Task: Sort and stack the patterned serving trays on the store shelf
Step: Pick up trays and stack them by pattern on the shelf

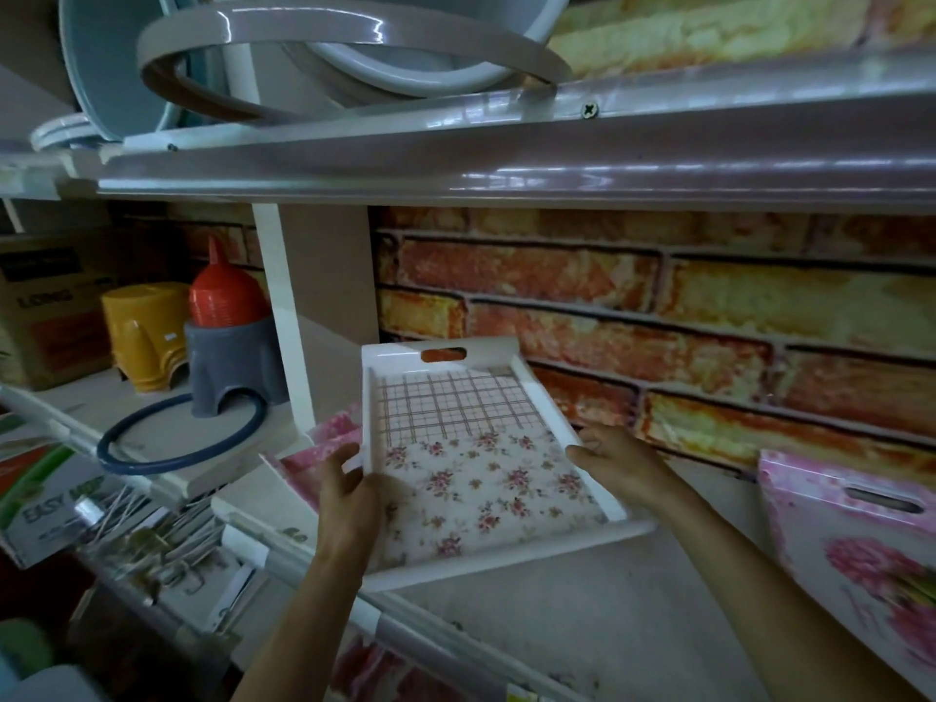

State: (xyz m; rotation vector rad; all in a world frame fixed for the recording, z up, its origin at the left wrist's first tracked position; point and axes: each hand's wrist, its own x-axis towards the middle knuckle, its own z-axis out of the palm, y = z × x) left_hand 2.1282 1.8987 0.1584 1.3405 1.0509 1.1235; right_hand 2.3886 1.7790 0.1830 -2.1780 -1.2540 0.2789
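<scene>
White plastic forms the raised rim of the tray, which is held between the person's two hands above the shelf, a little below the middle of the view. The left hand clamps the tray's long side at nine o'clock, fingers curled round the rim. The right hand grips the opposite side at three o'clock, its fingers also wrapped over the rim. Both hands take hold about halfway along the sides, so the tray reaches past them toward twelve o'clock and back toward the person at six. The tray is rectangular, with upright walls and an oval handle slot cut in the far wall, through which the brick-patterned backing shows orange. Its floor carries two prints. The far part has a plaid of thin crossing lines, and the near part has small pink flower sprigs scattered on a pale ground. The near edge is blurred, and whether it touches the shelf cannot be told. Under the tray's corner at ten o'clock lie pink patterned trays, partly covered by it. Well apart at four o'clock, a pink floral tray with its own handle slot stands tilted at the shelf's right end.
</scene>
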